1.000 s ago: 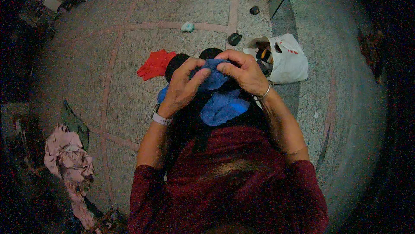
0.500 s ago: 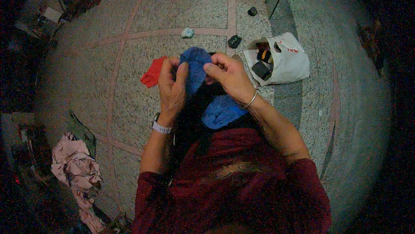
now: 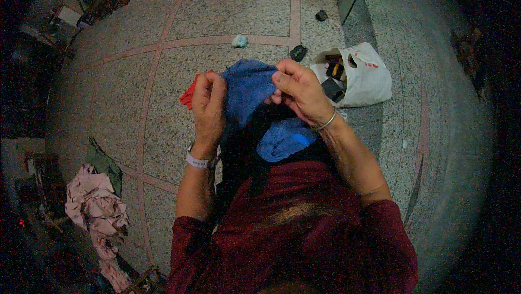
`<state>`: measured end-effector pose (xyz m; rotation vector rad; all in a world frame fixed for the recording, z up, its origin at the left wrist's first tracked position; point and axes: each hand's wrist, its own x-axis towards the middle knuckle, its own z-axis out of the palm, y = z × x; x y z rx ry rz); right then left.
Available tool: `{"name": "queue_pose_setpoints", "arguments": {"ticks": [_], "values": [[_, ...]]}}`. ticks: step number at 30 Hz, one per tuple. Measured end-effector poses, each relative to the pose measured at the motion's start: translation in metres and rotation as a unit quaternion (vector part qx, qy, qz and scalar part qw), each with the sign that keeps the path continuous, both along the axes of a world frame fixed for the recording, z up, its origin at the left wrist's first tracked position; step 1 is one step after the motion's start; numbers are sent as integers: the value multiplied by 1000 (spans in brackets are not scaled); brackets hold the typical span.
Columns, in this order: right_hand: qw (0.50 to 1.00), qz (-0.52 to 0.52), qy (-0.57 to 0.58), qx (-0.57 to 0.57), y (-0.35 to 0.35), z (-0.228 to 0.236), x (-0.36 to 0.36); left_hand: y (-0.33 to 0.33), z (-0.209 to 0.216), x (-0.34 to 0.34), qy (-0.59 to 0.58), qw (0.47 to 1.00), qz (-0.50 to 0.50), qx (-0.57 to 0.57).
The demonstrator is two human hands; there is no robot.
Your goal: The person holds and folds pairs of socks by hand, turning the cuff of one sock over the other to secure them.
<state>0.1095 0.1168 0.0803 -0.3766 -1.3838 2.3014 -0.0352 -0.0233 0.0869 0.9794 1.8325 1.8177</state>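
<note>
A blue sock [image 3: 245, 89] is stretched wide between my two hands, its upper edge pulled nearly straight. My left hand [image 3: 208, 104] pinches it at the left side, the fingers curled over the fabric. On the other side my right hand [image 3: 305, 92] grips the top corner between thumb and fingers. A second blue sock [image 3: 283, 141] lies on my lap, below the right hand. Partly hidden behind my left hand, a red cloth piece [image 3: 188, 95] rests on the floor.
A white plastic bag [image 3: 369, 82] with dark items inside lies open at the right. Two dark bundles [image 3: 298, 52] and a pale one [image 3: 239, 41] sit on the speckled floor [image 3: 228, 6]. Crumpled pink paper or cloth [image 3: 96, 199] lies at the lower left beside green fabric [image 3: 103, 158].
My hands have moved apart, spreading the sock from a narrow bunched shape into a wide one. My left thumb has gone out of sight behind the curled fingers.
</note>
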Motion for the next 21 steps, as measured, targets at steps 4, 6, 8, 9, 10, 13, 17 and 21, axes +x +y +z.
{"name": "queue_pose_setpoints", "arguments": {"ticks": [4, 6, 8, 9, 10, 13, 17, 21], "values": [[982, -49, -72, 165, 2, -6, -8, 5, 9, 9, 6, 1000, -9, -14], [963, -55, -91, 248, -6, 12, -14, 8, 13, 15, 14, 1000, -20, 3], [957, -72, -89, 267, -4, 17, -18, 13, 22, 18, 2, 998, -69, 8], [963, -86, -79, 244, 6, 12, -22, 15, 24, 18, -5, 995, -95, 11], [968, -100, -70, 221, 13, 9, -23, 15, 21, 15, -20, 989, -145, -36], [970, -106, -80, 204, 19, 17, -23, 5, 0, -9, -56, 957, -239, -154], [966, -137, -50, 216, 37, 6, -17, -4, -29, -18, -35, 947, -231, -220], [960, -181, -63, 205, 57, 2, -11, -11, -36, -18, -33, 960, -207, -187]]}}
